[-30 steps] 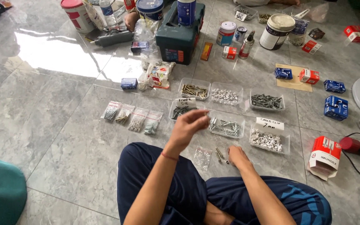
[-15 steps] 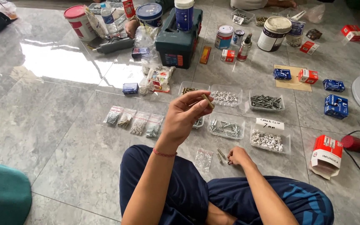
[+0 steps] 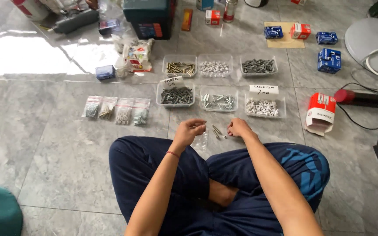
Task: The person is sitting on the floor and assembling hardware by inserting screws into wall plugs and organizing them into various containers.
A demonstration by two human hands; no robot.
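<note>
I sit cross-legged on a grey tiled floor. My left hand (image 3: 191, 130) is curled just above the floor, its fingertips on the top of a small clear plastic bag (image 3: 201, 141). My right hand (image 3: 238, 128) rests knuckles-up on the tiles a little to the right, fingers curled. A few loose screws (image 3: 216, 131) lie between the two hands. Whether the right fingers pinch one is hidden. Just beyond the hands stand clear trays of screws (image 3: 218, 102) and white clips (image 3: 264, 107).
A second row of trays (image 3: 214, 67) lies further out. Several small filled bags (image 3: 116, 109) lie to the left, and a red and white carton (image 3: 320, 113) to the right. Small blue boxes (image 3: 329, 60), a dark green case (image 3: 150, 18) and cables (image 3: 359, 98) lie around.
My left hand was raised over the trays and has come back down to the clear bag in front of me. The right hand has stayed by the loose screws. The view has moved closer.
</note>
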